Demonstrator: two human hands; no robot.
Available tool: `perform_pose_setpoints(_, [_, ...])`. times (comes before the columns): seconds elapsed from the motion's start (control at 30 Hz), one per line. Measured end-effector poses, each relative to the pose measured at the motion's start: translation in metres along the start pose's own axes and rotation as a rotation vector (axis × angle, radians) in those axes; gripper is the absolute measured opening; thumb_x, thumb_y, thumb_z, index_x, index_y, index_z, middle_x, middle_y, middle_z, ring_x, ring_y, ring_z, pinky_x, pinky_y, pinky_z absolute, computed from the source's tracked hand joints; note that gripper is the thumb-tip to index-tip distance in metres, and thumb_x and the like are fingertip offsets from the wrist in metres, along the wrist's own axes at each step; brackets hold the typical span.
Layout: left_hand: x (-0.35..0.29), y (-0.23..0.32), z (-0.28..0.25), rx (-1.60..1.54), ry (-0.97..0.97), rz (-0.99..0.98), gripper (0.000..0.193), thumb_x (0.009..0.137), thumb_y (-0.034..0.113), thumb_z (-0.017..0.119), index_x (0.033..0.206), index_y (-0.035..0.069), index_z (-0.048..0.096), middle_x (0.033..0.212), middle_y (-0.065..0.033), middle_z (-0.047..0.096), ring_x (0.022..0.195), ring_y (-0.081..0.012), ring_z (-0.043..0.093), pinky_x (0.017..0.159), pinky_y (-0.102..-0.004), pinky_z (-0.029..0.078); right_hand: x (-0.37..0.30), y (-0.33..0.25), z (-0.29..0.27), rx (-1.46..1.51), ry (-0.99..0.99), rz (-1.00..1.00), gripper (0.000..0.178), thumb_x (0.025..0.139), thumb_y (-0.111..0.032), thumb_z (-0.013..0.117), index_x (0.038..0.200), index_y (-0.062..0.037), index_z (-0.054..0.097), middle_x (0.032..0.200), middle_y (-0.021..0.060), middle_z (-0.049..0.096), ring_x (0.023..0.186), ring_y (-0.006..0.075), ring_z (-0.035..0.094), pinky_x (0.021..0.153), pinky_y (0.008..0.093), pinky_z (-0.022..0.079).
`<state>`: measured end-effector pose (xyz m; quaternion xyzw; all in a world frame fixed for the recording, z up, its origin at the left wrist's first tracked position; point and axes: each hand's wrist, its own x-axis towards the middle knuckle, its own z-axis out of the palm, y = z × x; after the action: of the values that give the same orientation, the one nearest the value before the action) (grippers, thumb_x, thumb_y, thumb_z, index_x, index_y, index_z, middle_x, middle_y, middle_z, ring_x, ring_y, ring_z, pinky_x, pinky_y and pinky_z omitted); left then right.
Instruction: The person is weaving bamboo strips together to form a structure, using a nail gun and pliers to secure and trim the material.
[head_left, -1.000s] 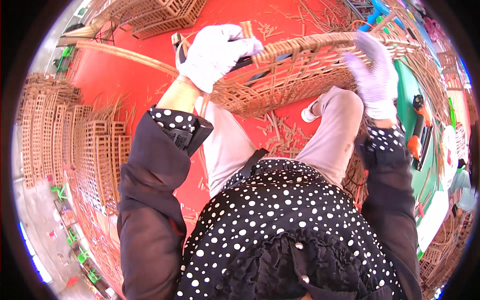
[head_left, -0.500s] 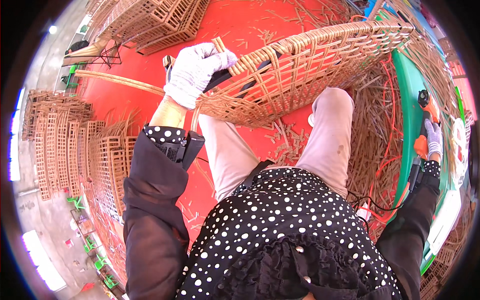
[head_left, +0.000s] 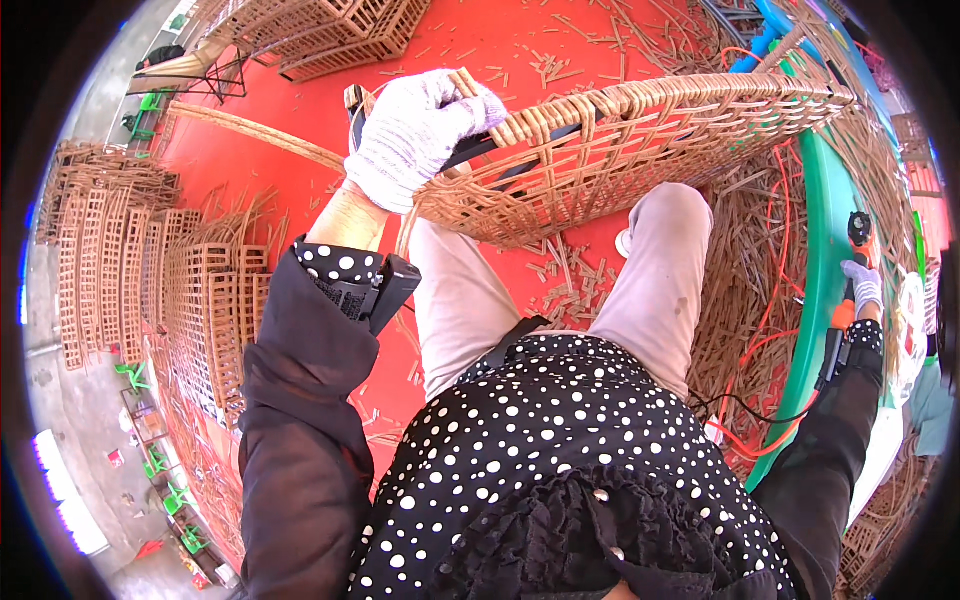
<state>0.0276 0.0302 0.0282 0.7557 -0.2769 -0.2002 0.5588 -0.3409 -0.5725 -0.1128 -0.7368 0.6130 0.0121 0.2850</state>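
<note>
A woven brown wicker piece (head_left: 620, 150) with a wrapped, curved rim slants across the front of my knees, rising to the right. My left hand (head_left: 420, 140), in a white knit glove, is closed on its left end, where a dark frame bar shows. A loose bundle of strands (head_left: 260, 135) sticks out leftward beside that hand. Out to the far right, my gloved right hand (head_left: 864, 287) is closed round an orange-and-black power tool (head_left: 860, 237) with a dark tip. That tool is at the green table edge; its lower part is partly covered by my hand.
Stacked wicker frames (head_left: 205, 310) stand on the left, with more frames (head_left: 320, 35) at the back. A heap of cut strips (head_left: 745, 270) lies beside the green table (head_left: 825, 210). An orange cord (head_left: 765, 340) runs along it. Short offcuts are scattered on the red floor (head_left: 470, 50).
My left hand and the wicker piece have shifted slightly right in view. The tool has turned a little, and my right hand has dropped slightly with it.
</note>
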Motion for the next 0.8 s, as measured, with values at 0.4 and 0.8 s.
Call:
perform_pose_setpoints(0.4, [0.030, -0.016, -0.010, 0.045, 0.008, 0.019, 0.018, 0.079, 0.017, 0.064, 0.086, 0.001, 0.065, 0.079, -0.0024, 0.064, 0.074, -0.0077, 0.058, 0.070, -0.0225, 0.046, -0.246, -0.065, -0.014, 0.740, -0.168, -0.744, 0.032, 0.067, -0.008, 0.064, 0.096, 0.0005, 0.054, 0.082, 0.0058, 0.056, 0.074, 0.0183, 0.055, 0.072, 0.0290, 0.046])
perform_pose_setpoints(0.8, [0.058, -0.019, -0.018, 0.208, 0.004, 0.129, 0.020, 0.078, 0.021, 0.065, 0.086, 0.003, 0.066, 0.078, -0.0009, 0.065, 0.073, -0.0077, 0.057, 0.068, -0.0225, 0.046, -0.321, -0.191, 0.209, 0.413, 0.048, -1.438, 0.036, 0.079, -0.023, 0.063, 0.111, -0.0113, 0.054, 0.103, 0.0054, 0.060, 0.094, 0.0221, 0.058, 0.080, 0.0364, 0.047])
